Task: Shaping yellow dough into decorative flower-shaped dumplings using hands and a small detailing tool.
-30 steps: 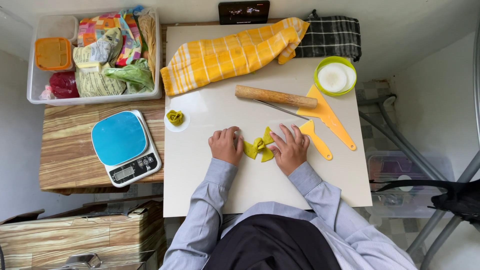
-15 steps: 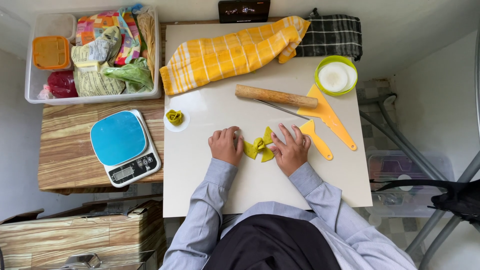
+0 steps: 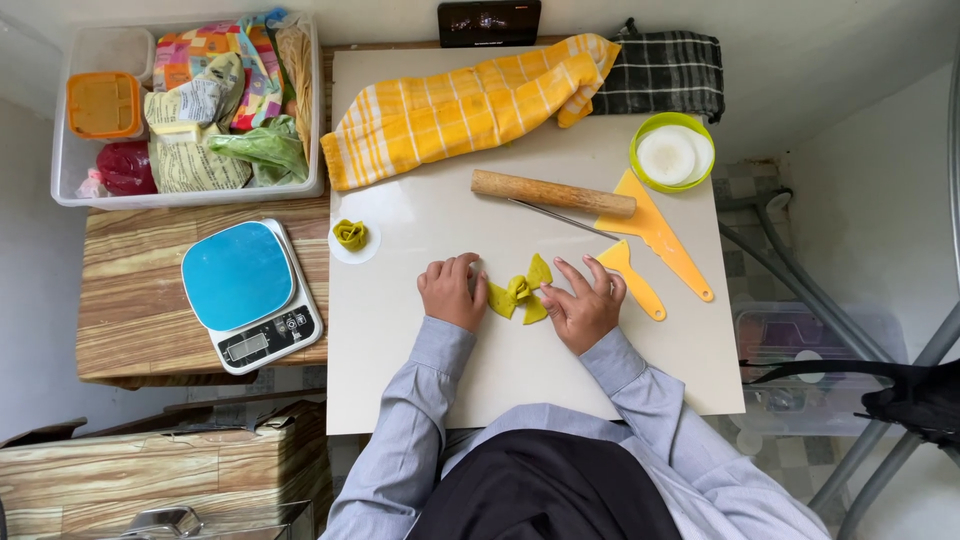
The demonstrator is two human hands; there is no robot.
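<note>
Compared with a second ago, almost nothing has changed: the yellow-green dough bow (image 3: 520, 291) lies at the same place in the centre of the white surface (image 3: 420, 380). The left hand (image 3: 452, 291) stays with a narrow grip pinching its left wing. The right hand (image 3: 582, 306) rests at its right wing, fingers spread, so the shaping seems slow and careful.
</note>
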